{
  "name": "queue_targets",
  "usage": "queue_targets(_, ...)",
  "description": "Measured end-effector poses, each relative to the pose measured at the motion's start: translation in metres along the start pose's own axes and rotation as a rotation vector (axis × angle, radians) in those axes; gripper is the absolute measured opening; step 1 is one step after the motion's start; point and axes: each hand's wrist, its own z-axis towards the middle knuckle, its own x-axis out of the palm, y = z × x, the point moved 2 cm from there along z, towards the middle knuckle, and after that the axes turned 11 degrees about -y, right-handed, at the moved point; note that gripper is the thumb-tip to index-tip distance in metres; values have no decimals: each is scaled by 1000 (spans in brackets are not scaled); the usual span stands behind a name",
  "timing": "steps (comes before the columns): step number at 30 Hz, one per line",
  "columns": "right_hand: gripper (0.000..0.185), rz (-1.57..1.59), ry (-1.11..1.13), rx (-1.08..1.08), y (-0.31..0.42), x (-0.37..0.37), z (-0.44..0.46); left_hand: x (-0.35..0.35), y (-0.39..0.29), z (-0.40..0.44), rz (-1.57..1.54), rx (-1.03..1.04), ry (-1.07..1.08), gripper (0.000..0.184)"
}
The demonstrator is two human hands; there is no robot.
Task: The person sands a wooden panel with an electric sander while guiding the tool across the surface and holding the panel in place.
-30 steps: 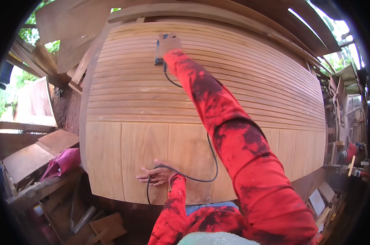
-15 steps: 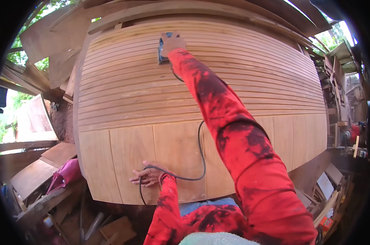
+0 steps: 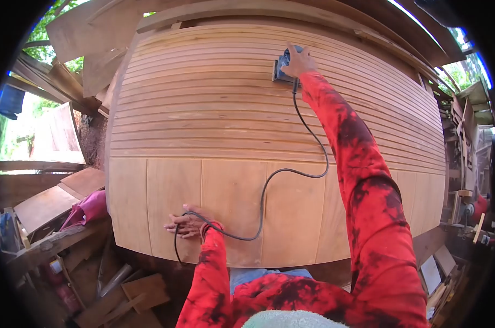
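Observation:
A blue power sander (image 3: pixel 283 70) rests on the grooved part of a large wooden panel (image 3: pixel 231 186). My right hand (image 3: pixel 300 61) grips it from above, near the panel's far edge. From the tool a dark cord (image 3: pixel 272 177) curves down over the smooth boards. Near the panel's front edge my left hand (image 3: pixel 187 225) lies with its fingers spread, and the cord passes over the back of it.
Wooden boards (image 3: pixel 45 208) and a pink cloth (image 3: pixel 89 209) lie to the left. Scrap pieces (image 3: pixel 146 292) are below at lower left. A long beam (image 3: pixel 247 9) runs behind the panel. Stacked offcuts (image 3: pixel 444 262) and a red tool (image 3: pixel 479 205) are on the right.
My right hand has moved to the right with the sander along the grooved part, and the cord has stretched out with it. My left hand has stayed near the front edge.

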Motion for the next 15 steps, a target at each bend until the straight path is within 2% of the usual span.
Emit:
queue_targets(5, 98, -31, 5, 17, -48, -8, 0, 10, 3, -4, -18, -35, 33, 72)
queue_targets(7, 94, -63, -52, -5, -72, -3, 0, 18, 3, -7, 68, 13, -93, 67)
queue_targets(9, 83, 55, 13, -178, -115, 26, 21, 35, 15, -9, 96, 8, -106, 67)
queue_targets(13, 94, 123, -206, -448, -206, 84, 58, 30, 13, -1, 15, -39, -42, 67)
queue_targets(14, 99, 24, -186, -415, -205, 63, 44, 26, 11, 1, -4, -40, -41, 68)
queue_targets(15, 102, 73, -131, -404, -220, 66, 49, 19, 10, 2, 26, -60, -54, 68)
